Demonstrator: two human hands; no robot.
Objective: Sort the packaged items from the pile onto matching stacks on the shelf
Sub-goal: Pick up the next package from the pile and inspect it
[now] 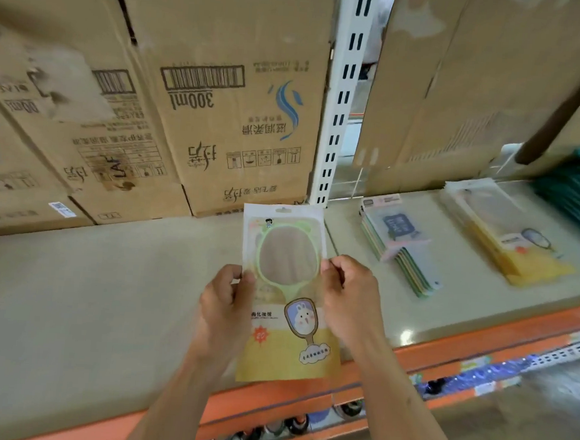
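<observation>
I see my left hand (226,304) and right hand (348,292) each pinching a side edge of a packaged green hand mirror (288,254), held over the shelf (105,292). At two o'clock lie a nearer stack (399,251) and a farther, yellow-fronted stack (507,235).

Item: we list one mirror pack (285,288), a green-rimmed hand mirror in a clear pouch with a yellow foot and a rabbit picture. We hold it face up over the shelf (88,291), pinched at its side edges by the left hand (227,304) and the right hand (352,293).

On the shelf to the right we note three flat stacks:
- the blue-printed stack (400,248)
- the yellow-footed stack (507,235) of like mirror pouches
- the teal stack (578,195), blurred
</observation>
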